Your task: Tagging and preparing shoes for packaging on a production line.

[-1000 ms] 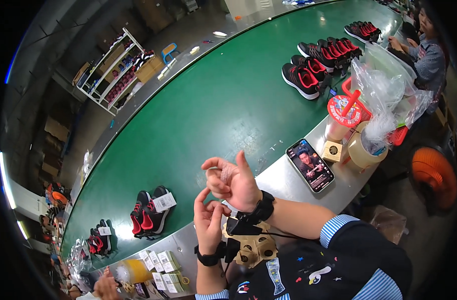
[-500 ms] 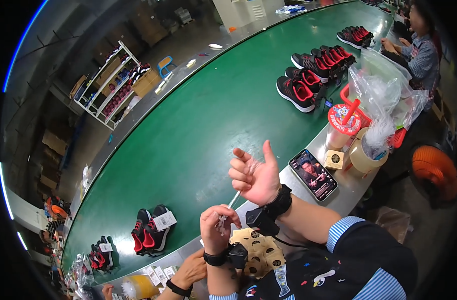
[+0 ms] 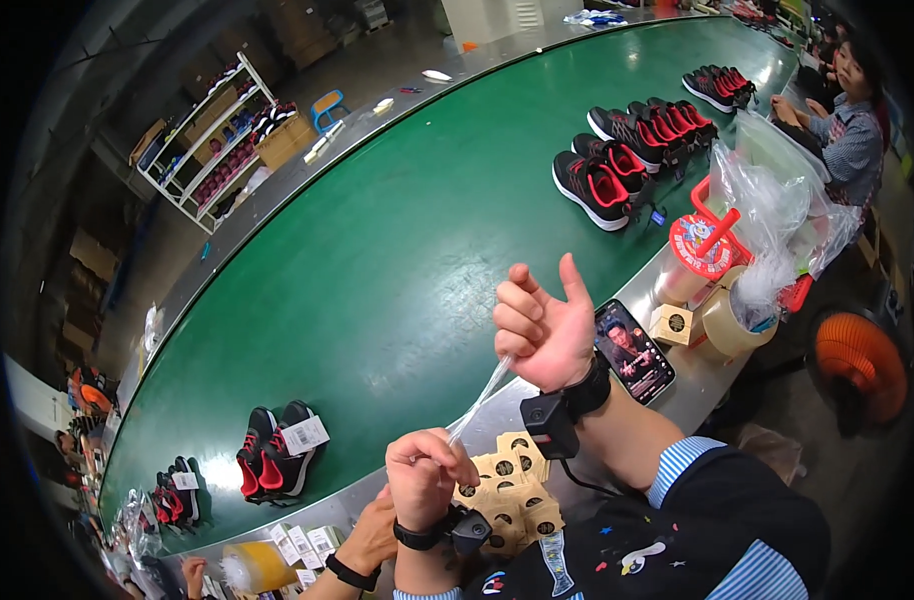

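Note:
A bundle of thin, clear plastic strands (image 3: 484,398) stretches between my two hands over the near edge of the green belt. My left hand (image 3: 424,478), low in the middle, is closed round the lower end. Up and to the right, my right hand (image 3: 545,328) has its fingers curled over the upper end, thumb sticking up. Below the strands, beside my left wrist, lies a pile of small tan paper tags (image 3: 512,490) with dark round prints. A phone (image 3: 632,352) playing a video lies right of my right wrist.
Black-and-red sneakers stand on the green belt (image 3: 377,260): a tagged pair (image 3: 277,455) at left, a row (image 3: 642,150) at far right. A lidded cup (image 3: 699,250), tape roll (image 3: 732,325) and plastic bags (image 3: 767,200) crowd the right. A co-worker's hand (image 3: 372,535) is beside my left wrist.
My hands have moved farther apart, the right one up and to the right, so a longer stretch of strands shows. My left fingers have closed more tightly. The view has shifted slightly.

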Demonstrator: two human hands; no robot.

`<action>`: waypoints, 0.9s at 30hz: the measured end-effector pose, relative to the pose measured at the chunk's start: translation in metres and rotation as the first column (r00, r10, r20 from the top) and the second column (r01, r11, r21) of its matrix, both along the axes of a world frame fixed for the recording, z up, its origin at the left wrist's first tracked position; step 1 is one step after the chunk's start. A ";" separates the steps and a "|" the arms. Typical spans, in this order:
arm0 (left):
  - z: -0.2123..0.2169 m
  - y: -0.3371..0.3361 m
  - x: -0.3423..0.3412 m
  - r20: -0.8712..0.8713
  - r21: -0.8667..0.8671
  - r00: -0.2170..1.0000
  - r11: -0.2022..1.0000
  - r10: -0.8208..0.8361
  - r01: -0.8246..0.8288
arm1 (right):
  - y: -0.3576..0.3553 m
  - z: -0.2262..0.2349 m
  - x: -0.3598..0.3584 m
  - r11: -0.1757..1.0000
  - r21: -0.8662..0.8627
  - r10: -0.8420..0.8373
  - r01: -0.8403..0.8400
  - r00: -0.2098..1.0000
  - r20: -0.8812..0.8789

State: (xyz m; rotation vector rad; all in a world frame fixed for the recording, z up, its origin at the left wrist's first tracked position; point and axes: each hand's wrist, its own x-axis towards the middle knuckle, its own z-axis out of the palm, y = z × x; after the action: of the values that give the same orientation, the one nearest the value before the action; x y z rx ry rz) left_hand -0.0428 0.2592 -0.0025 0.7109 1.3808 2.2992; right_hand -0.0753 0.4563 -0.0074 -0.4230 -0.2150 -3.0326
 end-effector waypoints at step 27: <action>-0.014 0.014 -0.005 0.275 0.247 0.932 0.954 -0.238 0.171 | -0.021 -0.013 -0.002 0.967 0.181 0.163 -0.181 0.980 0.110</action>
State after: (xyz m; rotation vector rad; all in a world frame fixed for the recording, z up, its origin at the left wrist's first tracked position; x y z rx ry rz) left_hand -0.0473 0.2734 -0.0166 0.5098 0.8819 2.2944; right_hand -0.0775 0.4350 -0.0199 -0.2327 0.0332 -2.8683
